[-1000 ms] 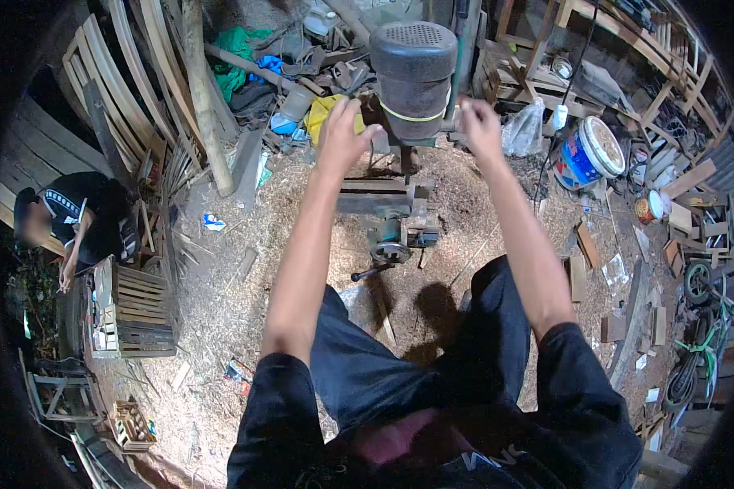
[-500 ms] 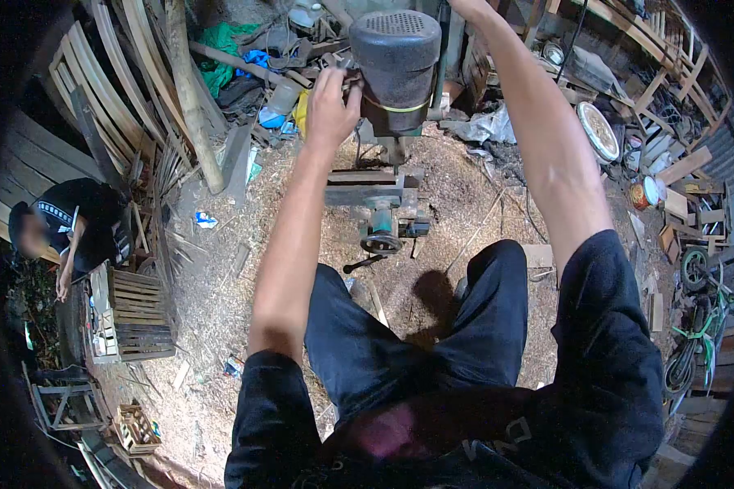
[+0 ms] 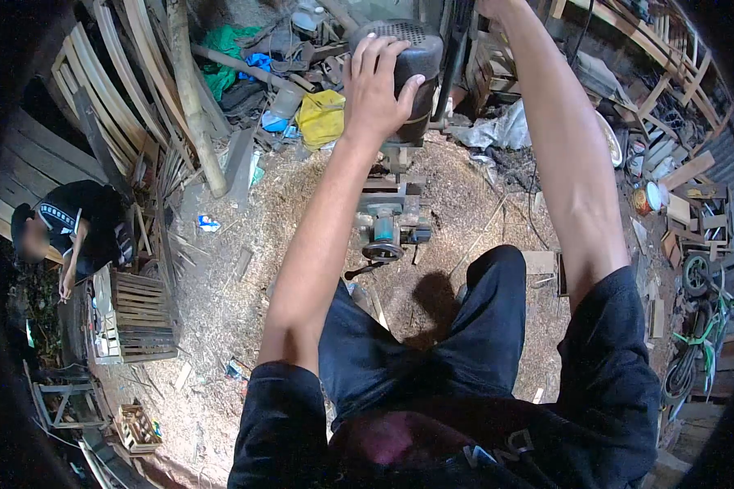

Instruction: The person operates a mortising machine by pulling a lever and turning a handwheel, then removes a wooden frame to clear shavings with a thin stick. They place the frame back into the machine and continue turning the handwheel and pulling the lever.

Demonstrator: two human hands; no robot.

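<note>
My left hand [image 3: 377,85] lies against the dark motor housing [image 3: 426,61] of an upright drilling machine, its fingers spread over the vented top and side. My right hand [image 3: 494,6] is mostly cut off at the top edge, to the right of the housing; its fingers and anything in them are out of sight. Below the motor, a drill spindle [image 3: 396,161] points down over the machine's vise [image 3: 391,200]. A handwheel [image 3: 382,250] sits at the near side of the vise, and a dark lever handle [image 3: 363,270] sticks out beside it.
Wood shavings cover the floor [image 3: 220,301]. A wooden pole [image 3: 189,98] and curved slats [image 3: 110,90] lean at left, near a seated person [image 3: 81,228] and a slatted crate [image 3: 143,301]. A yellow cloth [image 3: 321,119] lies behind the machine; a green bicycle [image 3: 701,326] stands right.
My left hand has moved from the left side of the motor onto its top and front, uncovering the yellow cloth. My right arm has shifted slightly right.
</note>
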